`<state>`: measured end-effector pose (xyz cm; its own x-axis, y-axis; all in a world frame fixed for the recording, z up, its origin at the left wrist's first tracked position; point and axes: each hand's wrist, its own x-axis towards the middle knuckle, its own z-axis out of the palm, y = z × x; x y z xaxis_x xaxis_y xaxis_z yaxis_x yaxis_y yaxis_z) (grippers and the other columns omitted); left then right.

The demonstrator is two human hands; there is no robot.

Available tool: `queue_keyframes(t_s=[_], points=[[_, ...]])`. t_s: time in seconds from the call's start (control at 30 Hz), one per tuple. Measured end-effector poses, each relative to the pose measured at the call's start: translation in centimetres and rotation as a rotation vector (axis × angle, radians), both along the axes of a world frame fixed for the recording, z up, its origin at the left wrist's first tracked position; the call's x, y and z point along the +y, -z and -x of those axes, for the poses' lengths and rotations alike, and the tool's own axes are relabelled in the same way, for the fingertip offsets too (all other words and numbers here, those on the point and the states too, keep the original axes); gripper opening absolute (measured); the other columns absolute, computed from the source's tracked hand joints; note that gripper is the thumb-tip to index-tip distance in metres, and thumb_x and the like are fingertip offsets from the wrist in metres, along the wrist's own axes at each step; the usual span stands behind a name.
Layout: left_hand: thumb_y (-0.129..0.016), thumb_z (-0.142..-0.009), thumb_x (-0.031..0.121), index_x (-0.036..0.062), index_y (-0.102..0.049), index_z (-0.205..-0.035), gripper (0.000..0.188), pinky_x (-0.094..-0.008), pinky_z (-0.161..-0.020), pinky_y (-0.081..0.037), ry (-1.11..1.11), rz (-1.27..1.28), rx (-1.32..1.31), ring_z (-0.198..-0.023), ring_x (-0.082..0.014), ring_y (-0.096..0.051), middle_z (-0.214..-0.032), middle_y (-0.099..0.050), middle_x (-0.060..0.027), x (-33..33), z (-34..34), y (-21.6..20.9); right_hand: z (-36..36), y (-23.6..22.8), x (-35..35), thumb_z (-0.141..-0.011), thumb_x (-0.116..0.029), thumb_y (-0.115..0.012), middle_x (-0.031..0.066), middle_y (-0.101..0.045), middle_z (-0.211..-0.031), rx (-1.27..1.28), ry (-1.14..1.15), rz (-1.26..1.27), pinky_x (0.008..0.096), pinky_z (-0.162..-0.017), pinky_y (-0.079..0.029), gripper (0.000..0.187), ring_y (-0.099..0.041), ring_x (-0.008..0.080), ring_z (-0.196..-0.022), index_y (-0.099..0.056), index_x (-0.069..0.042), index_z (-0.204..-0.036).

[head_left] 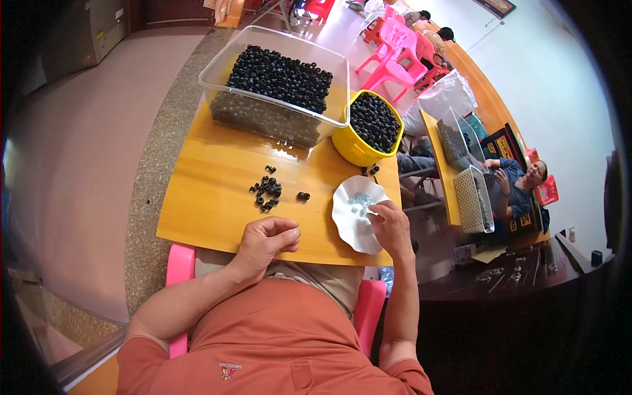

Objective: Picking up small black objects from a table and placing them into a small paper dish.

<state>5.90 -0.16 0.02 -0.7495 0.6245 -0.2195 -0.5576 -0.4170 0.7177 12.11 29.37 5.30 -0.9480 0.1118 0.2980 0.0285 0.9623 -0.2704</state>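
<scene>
My left hand (pixel 268 245) is closed above the table's front edge, thumb pressed to the curled fingers; whatever it may hold is too small to make out. With fingertips together, my right hand (pixel 391 226) reaches over the right side of a white wavy-rimmed dish (pixel 347 227). Small clear, bluish bits (pixel 359 203) lie in that dish. Ahead of my left hand is a loose pile of small black ring-like parts (pixel 267 191). A couple more black parts (pixel 303 196) sit between the pile and the dish.
At the table's back stands a clear plastic bin (pixel 276 99) filled with black parts, beside a yellow tub (pixel 359 146) of the same. A co-worker (pixel 517 187) sits at another table on the right, near a white perforated basket (pixel 471 201). Pink chairs (pixel 395 52) stand farther off.
</scene>
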Motion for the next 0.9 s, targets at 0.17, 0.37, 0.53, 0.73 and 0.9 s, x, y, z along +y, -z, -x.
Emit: queue_keyframes(t_s=[0.17,0.37,0.53,0.73,0.9], points=[[-0.065,-0.089,0.006,0.0019,-0.062,-0.101,0.014,-0.0264,-0.071,-0.056,0.006,0.016,0.006,-0.077,-0.0114,-0.063,-0.087,-0.066,-0.0054,0.0,0.0,0.0,0.5,0.3,-1.1,-0.078,-0.007,-0.067,0.0109,-0.066,-0.094,-0.073,-0.025,-0.056,0.0371,-0.076,-0.051,0.016,-0.064,0.0307,-0.085,-0.070,-0.005,-0.094],[-0.065,-0.089,0.006,0.0019,-0.062,-0.099,0.012,-0.0254,-0.071,-0.056,0.011,0.029,0.003,-0.077,-0.0112,-0.063,-0.086,-0.066,-0.0053,-0.1,0.0,-0.2,1.4,1.2,-1.4,-0.080,-0.012,-0.067,0.0108,-0.065,-0.092,-0.129,-0.016,-0.129,0.0381,-0.077,-0.050,0.014,-0.064,0.0313,-0.085,-0.071,-0.005,-0.092],[-0.066,-0.088,0.006,0.0017,-0.062,-0.099,0.012,-0.0253,-0.071,-0.056,0.001,0.035,-0.001,-0.077,-0.0111,-0.063,-0.086,-0.066,-0.0054,0.0,0.0,-0.2,1.5,1.9,-1.3,-0.083,-0.011,-0.063,0.0115,-0.064,-0.091,-0.098,-0.039,-0.100,0.0393,-0.076,-0.050,0.011,-0.063,0.0325,-0.084,-0.069,-0.004,-0.088],[-0.065,-0.088,0.006,0.0013,-0.062,-0.099,0.012,-0.0256,-0.071,-0.055,0.001,0.033,-0.002,-0.077,-0.0114,-0.063,-0.086,-0.066,-0.0057,0.0,0.0,-0.2,1.2,2.3,-1.3,-0.085,-0.011,-0.059,0.0120,-0.060,-0.088,-0.050,-0.065,-0.133,0.0407,-0.075,-0.048,0.009,-0.060,0.0328,-0.083,-0.063,-0.004,-0.089],[-0.065,-0.088,0.006,0.0012,-0.062,-0.099,0.012,-0.0255,-0.071,-0.055,0.000,0.024,0.003,-0.076,-0.0117,-0.063,-0.086,-0.066,-0.0058,0.0,0.0,-0.2,1.0,2.1,-1.6,-0.084,-0.011,-0.060,0.0114,-0.059,-0.090,-0.060,-0.072,-0.201,0.0410,-0.077,-0.047,0.009,-0.058,0.0308,-0.089,-0.061,-0.004,-0.089]])
